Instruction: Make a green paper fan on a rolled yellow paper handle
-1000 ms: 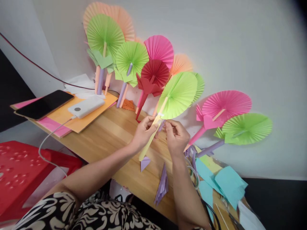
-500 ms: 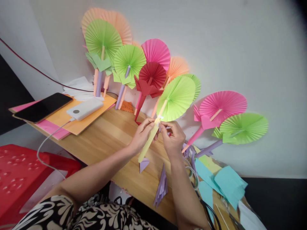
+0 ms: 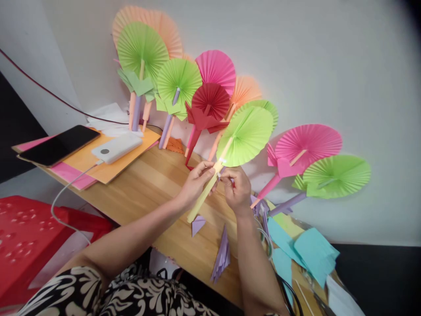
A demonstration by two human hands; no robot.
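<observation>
A round green pleated paper fan (image 3: 246, 135) on a pale yellow stick (image 3: 204, 195) is held up over the wooden table (image 3: 154, 184). My left hand (image 3: 195, 182) pinches the stick just below the fan. My right hand (image 3: 237, 188) is closed on the same spot from the right, fingertips at the joint of fan and stick. Both hands hover above the table, clear of its surface.
Several finished paper fans (image 3: 177, 81) lean against the white wall. A phone (image 3: 59, 144) and a white power bank (image 3: 116, 147) with cable lie on coloured paper at left. Purple scraps (image 3: 222, 254) and teal paper (image 3: 312, 254) lie near the table's edge. A red stool (image 3: 29, 237) stands lower left.
My right hand has moved left and closed in on the stick's top beside my left hand. The fan has tilted slightly.
</observation>
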